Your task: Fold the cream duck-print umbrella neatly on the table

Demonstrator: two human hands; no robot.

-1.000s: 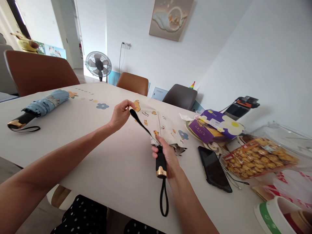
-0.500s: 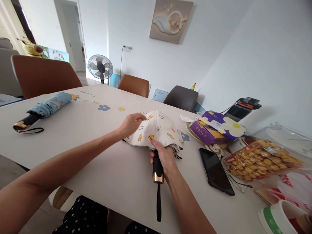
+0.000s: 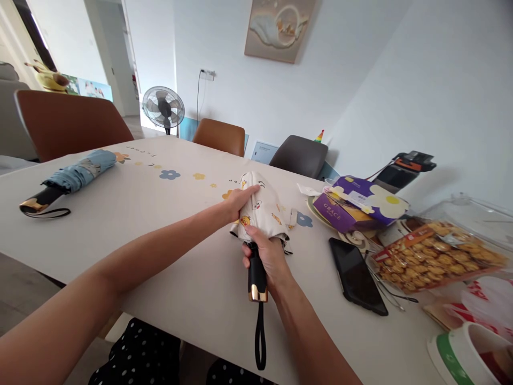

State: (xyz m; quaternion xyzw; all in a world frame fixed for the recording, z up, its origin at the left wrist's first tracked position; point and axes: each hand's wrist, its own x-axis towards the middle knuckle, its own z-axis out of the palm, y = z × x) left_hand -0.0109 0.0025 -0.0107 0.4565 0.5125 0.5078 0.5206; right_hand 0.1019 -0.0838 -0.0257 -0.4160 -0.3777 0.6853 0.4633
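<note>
A white folding umbrella point(image 3: 266, 211) with small yellow cartoon figures lies on the table, its black-and-gold handle point(image 3: 257, 275) pointing towards me and a black wrist strap hanging down. My right hand point(image 3: 267, 254) grips it where handle and canopy meet, the thumb on the cloth. Along the canopy's left side, my left hand point(image 3: 240, 203) presses round the gathered fabric with a finger lying across the top; its other fingers are partly hidden. At the far left rests a closed blue umbrella point(image 3: 86, 168) with a similar handle, out of reach of either hand.
The table point(image 3: 176, 256) has printed flowers. On its right are a black phone point(image 3: 356, 275), a purple tissue pack point(image 3: 340, 206), a bag of cookies point(image 3: 436, 256), a cable and a white-and-green cup point(image 3: 452, 355). Chairs and a fan point(image 3: 163, 109) stand beyond.
My left hand has moved right and folded the left part of the canopy inward, so the umbrella is narrower. My right hand keeps its grip.
</note>
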